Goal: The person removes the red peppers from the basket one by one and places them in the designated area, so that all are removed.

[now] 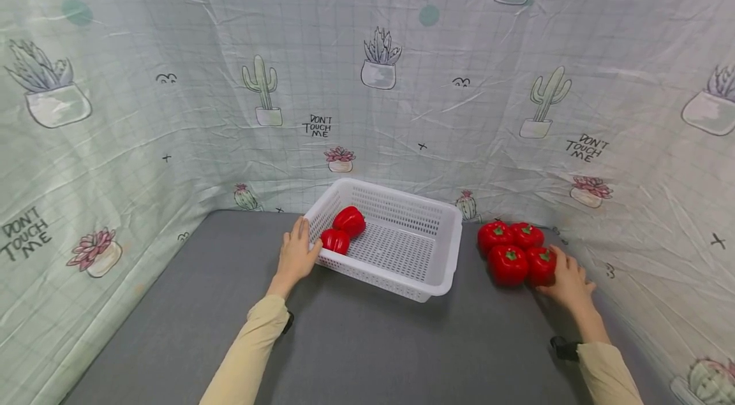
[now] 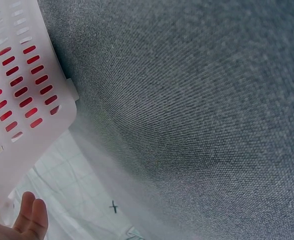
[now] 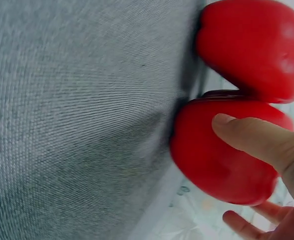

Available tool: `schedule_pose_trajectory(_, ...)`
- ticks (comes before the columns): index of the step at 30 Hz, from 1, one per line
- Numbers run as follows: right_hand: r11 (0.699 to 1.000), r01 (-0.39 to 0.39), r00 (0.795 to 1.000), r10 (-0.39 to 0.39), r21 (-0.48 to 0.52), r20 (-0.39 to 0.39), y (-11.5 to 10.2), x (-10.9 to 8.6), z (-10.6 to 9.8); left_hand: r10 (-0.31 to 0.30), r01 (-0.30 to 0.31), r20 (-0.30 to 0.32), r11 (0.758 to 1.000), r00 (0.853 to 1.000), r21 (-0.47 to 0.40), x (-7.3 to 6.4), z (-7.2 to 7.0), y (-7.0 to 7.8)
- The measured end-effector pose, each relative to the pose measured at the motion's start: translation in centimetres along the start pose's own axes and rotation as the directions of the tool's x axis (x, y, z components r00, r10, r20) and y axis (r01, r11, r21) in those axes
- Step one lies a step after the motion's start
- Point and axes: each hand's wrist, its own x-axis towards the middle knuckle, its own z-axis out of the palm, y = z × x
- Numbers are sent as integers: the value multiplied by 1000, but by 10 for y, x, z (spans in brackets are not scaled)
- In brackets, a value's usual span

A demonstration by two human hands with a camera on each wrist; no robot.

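Observation:
A white perforated plastic basket (image 1: 402, 287) stands mid-table, with two red bell peppers (image 1: 349, 221) at its left end. My left hand (image 1: 295, 255) holds the basket's near left corner, fingers over the rim; in the left wrist view two fingertips (image 2: 31, 215) show beside its wall. To the right of the basket, several red bell peppers with green stems sit in a tight cluster. My right hand (image 1: 568, 280) grips the near right bell pepper (image 1: 540, 266), which rests on the table. In the right wrist view the thumb (image 3: 251, 132) presses its side, and the fingers reach behind it.
Touching the gripped pepper is another bell pepper (image 1: 508, 268), with two more peppers (image 1: 495, 237) behind. Grey cloth covers the table (image 1: 367, 354). A cactus-print curtain (image 1: 413, 131) walls off the back and both sides, close behind the basket and the cluster.

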Motion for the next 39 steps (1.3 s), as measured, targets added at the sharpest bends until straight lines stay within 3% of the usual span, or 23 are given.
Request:
schedule_pose_trajectory(8, 998, 12, 998, -15, -53, -58, -28, -15, -11, -10, 9, 10, 1000, 1000, 4, -1, 1, 0)
schedule_pose_trajectory(13, 995, 56, 986, -68, -80, -153, -57, -20, -19, -10, 10, 11, 1000, 1000, 7, -2, 2, -1)
schedule_pose_trajectory(22, 972, 222, 925, -235, -77, -297, -100, -25, -15, 4, -4, -7, 1000, 1000, 5, -2, 3, -4)
schedule_pose_trajectory(33, 932, 350, 882, -360, -92, -303, -147, -18, -12, -2, 2, 4, 1000, 1000, 2, 0, 1, -2)
schedule_pose_trajectory(39, 895, 439, 836, -441, -82, -326, -176, -11, -13, -3, 3, 8, 1000, 1000, 9, 1, 1, -2)
